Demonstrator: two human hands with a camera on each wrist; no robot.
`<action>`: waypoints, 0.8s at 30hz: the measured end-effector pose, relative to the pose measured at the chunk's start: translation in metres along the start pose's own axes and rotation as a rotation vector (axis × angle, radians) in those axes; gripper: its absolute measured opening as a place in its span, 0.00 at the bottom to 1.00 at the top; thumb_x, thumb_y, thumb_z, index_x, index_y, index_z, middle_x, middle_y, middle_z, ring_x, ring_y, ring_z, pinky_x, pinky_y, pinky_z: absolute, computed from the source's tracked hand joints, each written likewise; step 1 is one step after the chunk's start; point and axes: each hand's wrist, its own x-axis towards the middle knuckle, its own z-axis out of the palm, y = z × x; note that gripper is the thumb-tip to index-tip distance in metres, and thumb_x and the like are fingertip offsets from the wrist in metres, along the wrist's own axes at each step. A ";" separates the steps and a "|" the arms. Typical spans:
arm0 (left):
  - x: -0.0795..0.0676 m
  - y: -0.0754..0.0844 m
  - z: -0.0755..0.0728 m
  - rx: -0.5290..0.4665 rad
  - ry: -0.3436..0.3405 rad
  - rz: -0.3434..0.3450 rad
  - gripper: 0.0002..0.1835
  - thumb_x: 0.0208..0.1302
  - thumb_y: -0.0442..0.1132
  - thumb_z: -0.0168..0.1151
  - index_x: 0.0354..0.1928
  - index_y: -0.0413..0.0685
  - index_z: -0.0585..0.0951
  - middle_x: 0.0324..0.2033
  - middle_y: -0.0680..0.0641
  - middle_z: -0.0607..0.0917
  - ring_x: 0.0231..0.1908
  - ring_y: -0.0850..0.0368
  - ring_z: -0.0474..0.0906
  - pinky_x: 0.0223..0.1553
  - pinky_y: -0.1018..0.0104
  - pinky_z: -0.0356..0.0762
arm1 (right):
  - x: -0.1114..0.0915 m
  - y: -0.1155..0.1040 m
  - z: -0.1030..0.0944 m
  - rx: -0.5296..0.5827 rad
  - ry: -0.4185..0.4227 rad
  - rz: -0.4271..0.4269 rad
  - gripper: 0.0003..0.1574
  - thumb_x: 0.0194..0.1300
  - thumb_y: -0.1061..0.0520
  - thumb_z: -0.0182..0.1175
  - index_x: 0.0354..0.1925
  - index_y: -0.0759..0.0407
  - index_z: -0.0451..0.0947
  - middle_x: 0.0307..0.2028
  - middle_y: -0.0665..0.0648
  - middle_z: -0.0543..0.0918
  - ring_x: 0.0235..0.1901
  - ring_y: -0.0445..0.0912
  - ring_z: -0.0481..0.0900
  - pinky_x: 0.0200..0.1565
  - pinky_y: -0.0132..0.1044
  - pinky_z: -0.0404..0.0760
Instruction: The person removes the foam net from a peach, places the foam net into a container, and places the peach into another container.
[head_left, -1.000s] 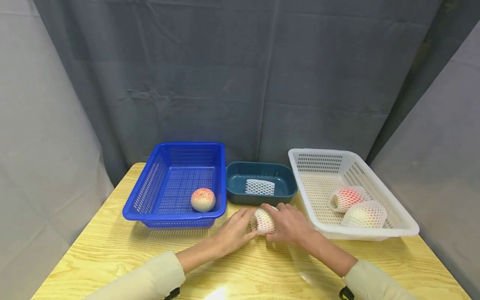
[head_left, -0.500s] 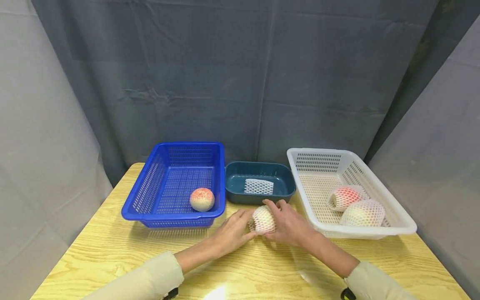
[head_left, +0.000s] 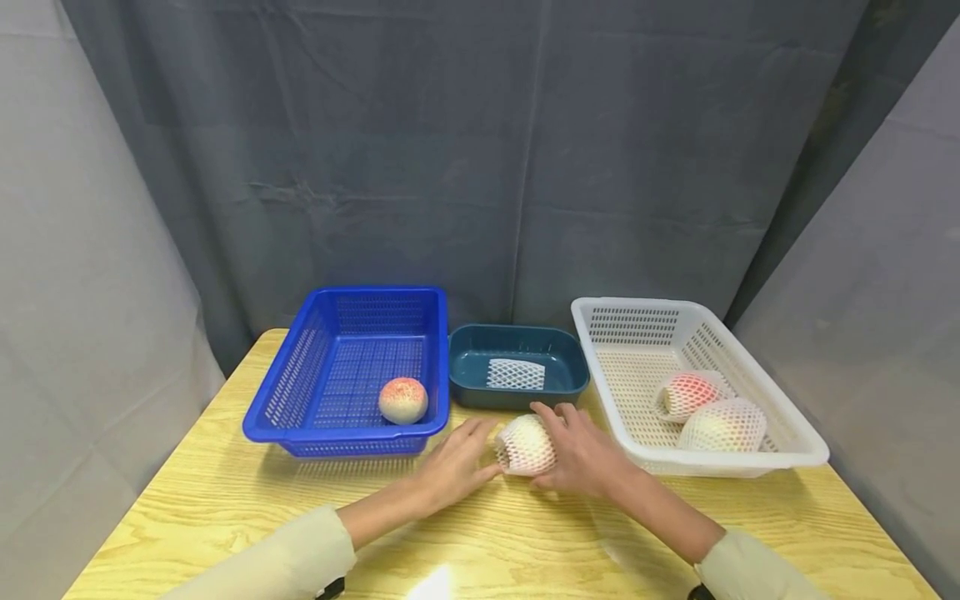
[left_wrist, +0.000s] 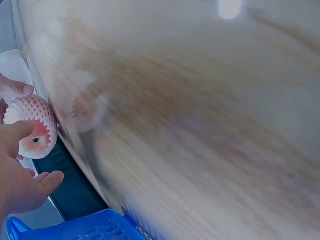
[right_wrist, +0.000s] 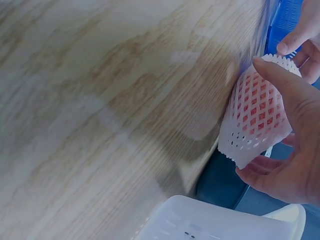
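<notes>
Starting from the left of my head view, I have a blue basket (head_left: 341,434) on the wooden table (head_left: 480,537), with a bare peach (head_left: 403,402) lying near its front right corner. Next comes the left hand (head_left: 450,468), its fingers reaching out loosely and wrapped around nothing; whether a fingertip touches the netted fruit (head_left: 527,446) just beside it, I cannot tell. That fruit sits between the two hands, in front of the green tray (head_left: 517,399), and on my left wrist view its reddish end shows bare at the net's opening, with a small dark hole. In the tray lies a flat white net (head_left: 516,374). To the right of the fruit, the right hand (head_left: 581,450) grasps it, thumb and fingers curved round the net. Farthest right, I see a white basket (head_left: 742,460) holding a red fruit (head_left: 688,393) and a paler fruit (head_left: 723,425), both in nets
</notes>
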 end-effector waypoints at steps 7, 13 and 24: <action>-0.008 -0.009 -0.003 0.008 0.013 0.010 0.35 0.60 0.42 0.73 0.65 0.33 0.71 0.57 0.38 0.78 0.55 0.44 0.78 0.54 0.54 0.78 | -0.003 0.003 0.001 0.006 0.032 -0.008 0.73 0.33 0.35 0.83 0.71 0.61 0.61 0.56 0.71 0.71 0.51 0.64 0.75 0.48 0.55 0.81; -0.015 -0.014 -0.007 -0.015 -0.004 -0.010 0.34 0.61 0.40 0.72 0.65 0.31 0.70 0.56 0.37 0.78 0.53 0.44 0.79 0.53 0.54 0.79 | -0.009 0.009 0.002 0.009 0.041 -0.001 0.73 0.34 0.36 0.83 0.71 0.64 0.61 0.59 0.71 0.70 0.53 0.67 0.74 0.53 0.58 0.76; -0.025 -0.018 -0.013 -0.021 -0.024 -0.017 0.35 0.62 0.40 0.72 0.66 0.33 0.69 0.57 0.35 0.78 0.51 0.42 0.81 0.50 0.54 0.81 | -0.018 0.015 0.002 0.055 0.041 0.019 0.73 0.36 0.37 0.83 0.73 0.60 0.59 0.61 0.70 0.68 0.56 0.68 0.71 0.54 0.61 0.75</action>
